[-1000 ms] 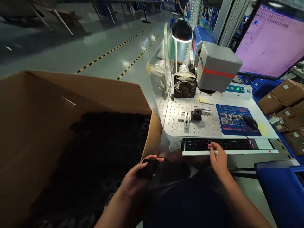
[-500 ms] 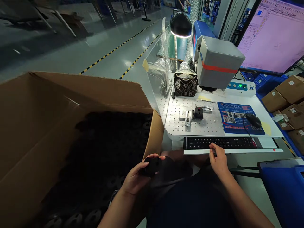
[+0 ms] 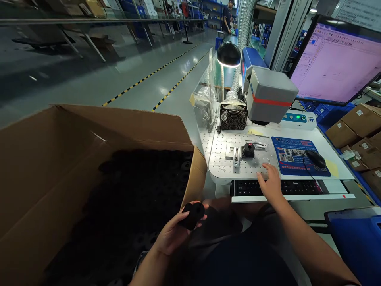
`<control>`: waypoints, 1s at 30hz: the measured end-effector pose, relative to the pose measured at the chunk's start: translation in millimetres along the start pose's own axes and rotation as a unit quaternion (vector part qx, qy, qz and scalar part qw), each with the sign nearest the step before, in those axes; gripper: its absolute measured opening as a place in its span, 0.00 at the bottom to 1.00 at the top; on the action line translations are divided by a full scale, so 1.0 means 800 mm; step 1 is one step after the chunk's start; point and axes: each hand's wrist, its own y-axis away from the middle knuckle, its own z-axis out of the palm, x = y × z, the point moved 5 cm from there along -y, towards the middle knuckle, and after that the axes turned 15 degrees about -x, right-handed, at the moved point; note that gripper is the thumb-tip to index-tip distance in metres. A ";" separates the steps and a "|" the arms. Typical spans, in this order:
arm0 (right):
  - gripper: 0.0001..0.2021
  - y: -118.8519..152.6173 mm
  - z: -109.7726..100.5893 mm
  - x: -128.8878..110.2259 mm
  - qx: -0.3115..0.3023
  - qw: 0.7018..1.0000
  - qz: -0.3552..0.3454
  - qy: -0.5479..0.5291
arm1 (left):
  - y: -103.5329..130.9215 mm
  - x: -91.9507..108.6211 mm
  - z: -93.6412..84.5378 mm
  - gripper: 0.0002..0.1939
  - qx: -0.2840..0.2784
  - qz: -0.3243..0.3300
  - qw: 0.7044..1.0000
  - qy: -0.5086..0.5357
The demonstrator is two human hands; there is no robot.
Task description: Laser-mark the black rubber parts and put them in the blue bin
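Note:
My left hand (image 3: 175, 232) is wrapped round a black round part (image 3: 192, 215), just right of the near corner of a cardboard box (image 3: 195, 174). Many similar dark parts (image 3: 143, 186) lie inside that box. My right hand (image 3: 270, 183) has its fingers apart and holds nothing; it hovers over the keyboard (image 3: 297, 186) and the front edge of the perforated plate (image 3: 220, 163). Another black part (image 3: 248, 150) sits on the plate beside a metal bracket (image 3: 236, 157), with a small red light spot on its top.
A grey machine head (image 3: 270, 95) overhangs the plate, with a fan (image 3: 233, 117) and a lamp (image 3: 228, 53) to its left. A mouse (image 3: 316, 159) rests on a blue mat (image 3: 285, 163) under a monitor (image 3: 336, 67). A person (image 3: 228, 18) stands far back.
My right hand has moved forward from the keyboard toward the plate, its fingers spreading. My left hand still holds the black part, now tilted to show its face. The view has tipped upward.

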 end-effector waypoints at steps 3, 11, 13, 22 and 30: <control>0.26 -0.049 0.019 0.006 -0.028 0.999 0.047 -0.003 | 0.002 0.001 0.000 0.21 -0.002 0.003 1.000 0.000; 0.41 -0.120 0.056 0.015 -0.063 0.986 0.138 -0.070 | 0.006 0.005 -0.006 0.22 0.000 0.016 1.000 -0.007; 0.39 -0.125 0.060 0.015 -0.048 0.983 0.141 -0.103 | 0.006 0.006 -0.003 0.21 -0.002 0.017 1.000 -0.003; 0.34 -0.134 0.074 0.003 -0.002 0.978 0.155 -0.139 | 0.012 0.002 -0.007 0.22 0.019 0.008 0.999 0.024; 0.26 -0.122 0.040 -0.005 0.036 0.962 0.151 -0.224 | 0.011 -0.002 -0.015 0.40 0.045 -0.005 0.999 0.030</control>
